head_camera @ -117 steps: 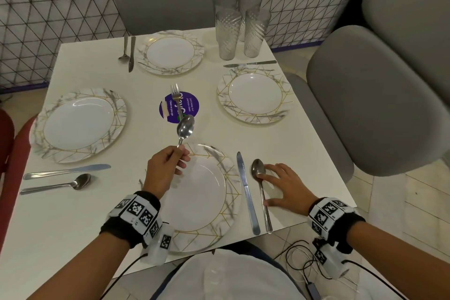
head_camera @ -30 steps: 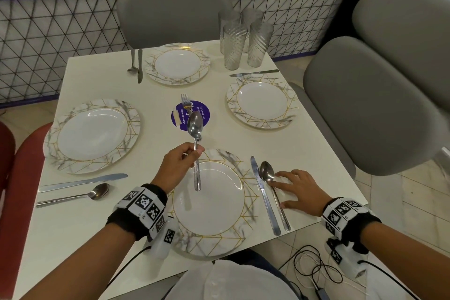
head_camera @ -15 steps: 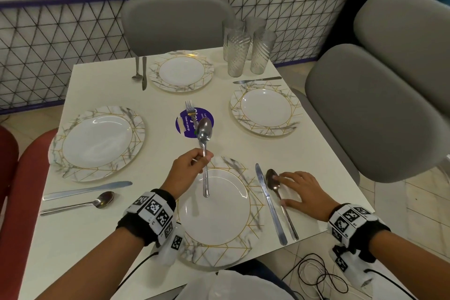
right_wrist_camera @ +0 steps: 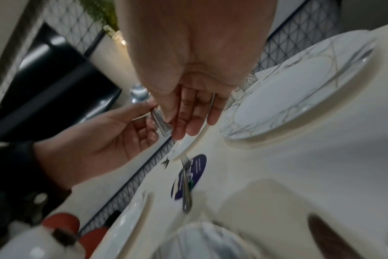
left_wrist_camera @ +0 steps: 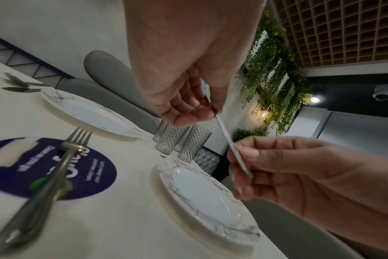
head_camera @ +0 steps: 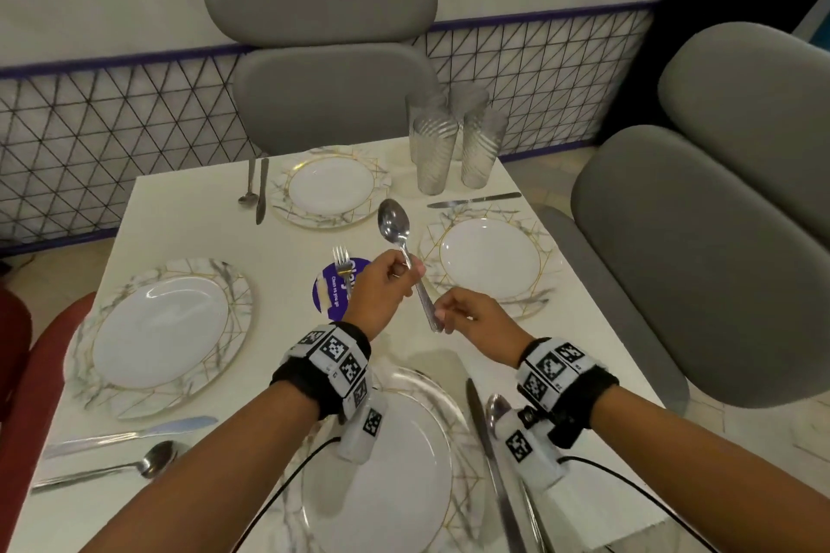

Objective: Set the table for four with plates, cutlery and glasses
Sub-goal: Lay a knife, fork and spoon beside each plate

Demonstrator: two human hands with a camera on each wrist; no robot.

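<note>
Passing: spoon (head_camera: 394,225) held mid-air between both hands, above the table (head_camera: 287,238).
Left hand (head_camera: 379,288): pinching the upper handle, bowl up.
Right hand (head_camera: 471,317): fingertips closed on the handle's lower end.
Right-side plate (head_camera: 487,258): knife (head_camera: 474,200) only (spoon likely belongs here).
Risk: early release drops the spoon onto the plate.
Glasses (head_camera: 449,148): clustered nearby, toppled by a careless reach.

White worktop (head_camera: 287,238) w/ 4 marble-rim plates (head_camera: 159,332), knife + spoon (head_camera: 112,469) by 3 of them, lone knife (head_camera: 474,200) by right plate, fork (head_camera: 342,261) on purple sticker (head_camera: 334,290), glasses (head_camera: 449,148) clustered at far right corner.
</note>
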